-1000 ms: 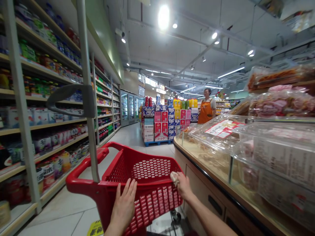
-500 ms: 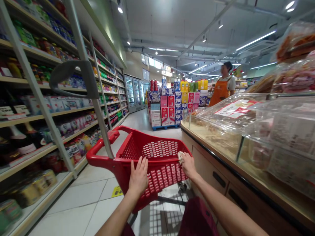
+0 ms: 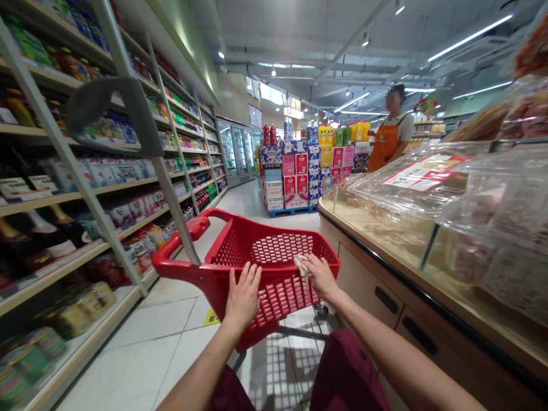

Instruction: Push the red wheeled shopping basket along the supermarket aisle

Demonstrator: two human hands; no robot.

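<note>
A red plastic shopping cart stands in front of me, its side turned toward me. My left hand lies on the near rim of its basket, fingers stretched out and holding nothing. In my right hand is a crumpled whitish cloth, pressed against the same rim farther right. The palm hides part of the cloth. A grey pole with a looped grey handle rises at the cart's left end, beside the red push bar. Through the basket's slots no goods can be made out.
Shelves of drinks and cans line the left. A wooden counter with plastic-packed food runs close along the right. Stacked drink boxes stand ahead on a blue pallet. A person in an orange apron is behind the counter.
My right hand has slid the cloth leftward along the cart's rim, closer to my left hand. My left hand stays on the rim. The view has shifted slightly.
</note>
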